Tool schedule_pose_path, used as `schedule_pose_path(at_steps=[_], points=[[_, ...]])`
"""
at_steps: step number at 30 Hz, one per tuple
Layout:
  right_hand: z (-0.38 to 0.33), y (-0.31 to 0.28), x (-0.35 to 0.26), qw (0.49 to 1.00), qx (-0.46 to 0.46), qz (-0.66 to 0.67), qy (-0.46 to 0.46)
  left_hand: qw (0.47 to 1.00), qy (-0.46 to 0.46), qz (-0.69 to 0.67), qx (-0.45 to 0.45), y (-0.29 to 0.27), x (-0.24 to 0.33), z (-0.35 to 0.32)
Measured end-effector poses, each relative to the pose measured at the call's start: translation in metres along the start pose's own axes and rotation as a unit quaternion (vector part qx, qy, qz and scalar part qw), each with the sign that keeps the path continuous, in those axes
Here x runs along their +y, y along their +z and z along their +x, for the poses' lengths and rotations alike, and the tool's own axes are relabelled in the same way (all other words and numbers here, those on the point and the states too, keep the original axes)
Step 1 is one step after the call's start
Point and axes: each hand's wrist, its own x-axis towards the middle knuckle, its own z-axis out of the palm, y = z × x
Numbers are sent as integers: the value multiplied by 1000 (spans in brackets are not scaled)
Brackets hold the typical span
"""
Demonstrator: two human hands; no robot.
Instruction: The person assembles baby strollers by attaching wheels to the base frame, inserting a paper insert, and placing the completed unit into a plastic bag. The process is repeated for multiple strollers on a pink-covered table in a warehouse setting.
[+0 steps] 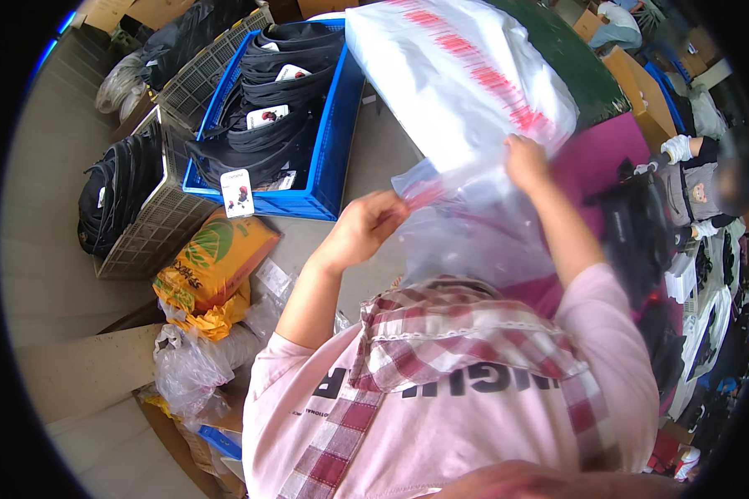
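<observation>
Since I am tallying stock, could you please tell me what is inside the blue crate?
The blue crate holds overlapping curved black items with white tags, one tag hanging over its near edge. The black items cover the bottom, so anything underneath cannot be seen.

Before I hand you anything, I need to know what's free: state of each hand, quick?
Left hand: closed, pinching the edge of the clear plastic bag.
Right hand: closed, gripping the same bag near its upper edge.

Gap btwn blue rect. plastic crate (pixel 329 187) & lg. white red-marked plastic bag (pixel 441 91); L hand (pixel 363 227) partly blocks near end.
</observation>
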Motion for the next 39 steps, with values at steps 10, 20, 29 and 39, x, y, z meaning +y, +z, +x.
schedule_pose_path(at_steps=[10, 20, 29, 39], points=[[127, -44, -159, 942, -77, 239, -222, 859, -228, 194, 416, -90, -103, -139], [19, 45, -169, 908, -361, -27, -212, 869, -157, 299, 361, -82, -89, -152], [27, -57, 48, 956, 256, 12, 139, 971, -30, -31, 236, -58, 18, 7], [2, -99, -16, 887, -10, 436, -154, 973, 164, -160, 14, 63, 140, 62]])
